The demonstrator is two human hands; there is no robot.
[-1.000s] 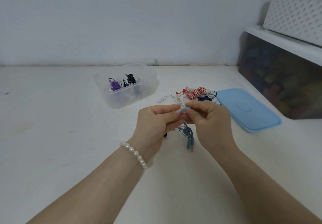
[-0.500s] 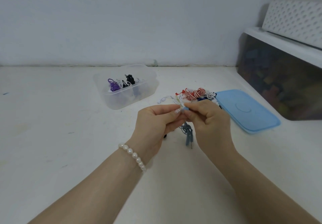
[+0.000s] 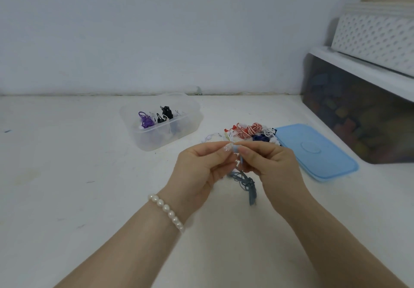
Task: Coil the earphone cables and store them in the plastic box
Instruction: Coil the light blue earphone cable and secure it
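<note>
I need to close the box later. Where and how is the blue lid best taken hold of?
The blue lid lies flat on the table, so probably pinch its raised rim at the near right corner, coming from the right: the earphone pile crowds its left edge.

Lighting was soft, even and fairly bright; no glare. Faint shadows lay under both forearms on the table (image 3: 67, 175). Wide-angle bending showed at the edges. Slight overall softness.

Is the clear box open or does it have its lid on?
Open. The plastic box has no lid on top, so the coiled earphones inside show. A blue lid lies flat on the table, off to the right.
</note>
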